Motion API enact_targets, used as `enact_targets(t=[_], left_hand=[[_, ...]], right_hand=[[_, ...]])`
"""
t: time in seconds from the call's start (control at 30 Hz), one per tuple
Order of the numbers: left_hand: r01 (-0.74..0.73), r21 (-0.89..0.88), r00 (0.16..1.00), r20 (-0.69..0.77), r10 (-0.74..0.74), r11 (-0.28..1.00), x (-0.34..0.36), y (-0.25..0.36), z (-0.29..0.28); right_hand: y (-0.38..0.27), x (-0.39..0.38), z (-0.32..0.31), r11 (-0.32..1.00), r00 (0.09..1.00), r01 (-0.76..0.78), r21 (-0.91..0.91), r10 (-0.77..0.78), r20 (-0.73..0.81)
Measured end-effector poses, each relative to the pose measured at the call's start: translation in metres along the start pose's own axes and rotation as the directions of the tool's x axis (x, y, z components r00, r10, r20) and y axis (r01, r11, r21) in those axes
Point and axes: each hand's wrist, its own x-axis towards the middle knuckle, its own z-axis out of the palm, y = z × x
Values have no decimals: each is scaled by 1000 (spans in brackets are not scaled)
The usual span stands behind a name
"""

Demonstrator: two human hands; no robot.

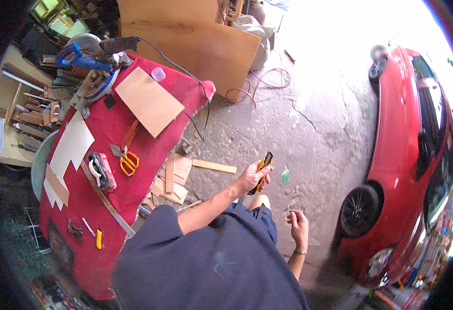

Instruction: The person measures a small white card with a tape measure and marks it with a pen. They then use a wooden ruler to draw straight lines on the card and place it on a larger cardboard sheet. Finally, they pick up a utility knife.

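Note:
My left hand [252, 179] is wrapped round a yellow and black utility knife [267, 159], held upright over the floor in front of my body. Lower and to the right, my right hand [298, 222] hangs with curled fingers. Whether anything small is pinched in it, I cannot make out. A red-covered table [154, 98] stands to my left. On it lie yellow-handled scissors [129, 164], a tan rectangular board [149, 101], cut cream sheets [73, 140], a long flat strip [107, 202], a red and black tool with a pale handle [101, 172], and a small yellow tool [99, 238].
A blue power saw [84, 62] with a black cable sits at the table's far left. Wood offcuts [172, 178] lie on the concrete floor [324, 129] beside the table. A large brown panel [190, 44] leans behind. A red car [396, 129] is parked at the right.

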Motion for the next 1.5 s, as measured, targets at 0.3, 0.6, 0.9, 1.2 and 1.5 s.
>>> enact_targets(t=[0.3,0.6,0.9,1.2,1.5], left_hand=[[-22,-125,950,-313,-18,992,158,58,-99],[-323,-172,760,-633,147,931,264,168,-152],[-564,-202,578,-789,208,800,321,257,-290],[-598,8,368,-885,284,801,284,300,-367],[-475,32,170,-977,127,879,288,349,-411]], right_hand=[[-90,324,5,982,945,116,-151,-62,320],[-334,639,66,588,698,681,-437,-341,629],[-460,769,234,600,541,742,-299,-273,795],[-543,757,398,434,163,894,-111,-83,983],[-657,813,598,142,16,990,-21,36,999]])
